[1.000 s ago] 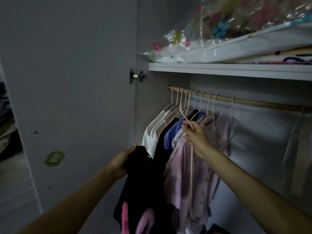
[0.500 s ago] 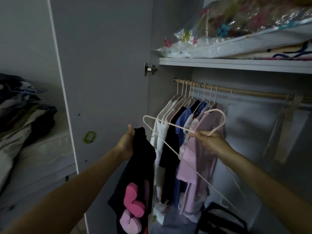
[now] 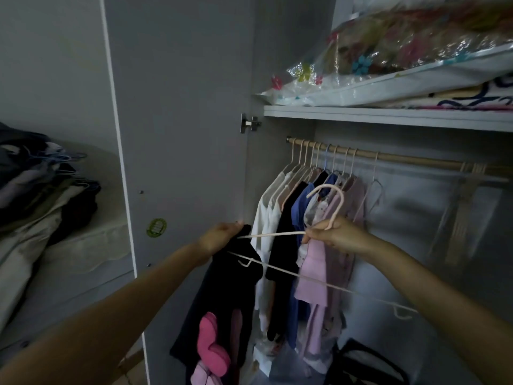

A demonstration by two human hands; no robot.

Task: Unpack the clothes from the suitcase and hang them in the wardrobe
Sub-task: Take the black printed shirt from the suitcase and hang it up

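One loose hanger (image 3: 280, 247), one black garment (image 3: 227, 295), two hands, one rail (image 3: 402, 159).

Both bare forearms are extended forward and upward from the lower corners of the view, converging toward the middle. The left hand (image 3: 222, 237) is held at about chest height with the back of the hand turned up and the fingers curled closed in a grip. The right hand (image 3: 337, 237) is raised to the same level, near the left, knuckles upward, its fingers (image 3: 319, 232) and thumb pinched tightly together. The wrists are kept nearly straight.
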